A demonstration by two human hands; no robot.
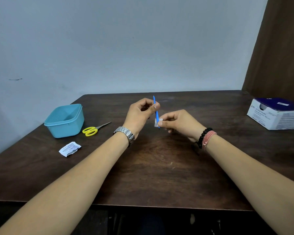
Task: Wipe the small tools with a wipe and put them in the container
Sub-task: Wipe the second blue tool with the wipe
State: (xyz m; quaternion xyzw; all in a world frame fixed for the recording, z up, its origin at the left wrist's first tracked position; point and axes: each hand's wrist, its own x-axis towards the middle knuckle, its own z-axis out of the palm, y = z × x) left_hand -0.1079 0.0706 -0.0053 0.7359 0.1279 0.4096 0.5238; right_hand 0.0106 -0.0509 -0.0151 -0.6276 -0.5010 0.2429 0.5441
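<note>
Two hands: we hold both above the middle of the dark wooden table [159,167], close together.
Left hand [139,114]: thumb and fingertips pinch the upper part of a thin blue plastic stick tool [156,112].
Right hand [178,122]: thumb and forefinger pinch a small white wipe [157,122] folded round the tool's lower part.
Tool axis: nearly upright, its top tipped slightly left and away from us; its upper tip stands clear above the left fingers, its lower tip pokes out just below the wipe.
Container: a light blue square plastic tub [64,121], open, sits well to the left of the hands, so the left hand is the nearer one.
Scissors: small yellow-handled scissors [93,130] lie just right of the tub, untouched.
Other items: a torn white sachet [70,148] lies nearer us; a blue-and-white cardboard box [277,114] sits far right.
Our judgement: the stroke runs along the stick, then leftward to the tub.
</note>
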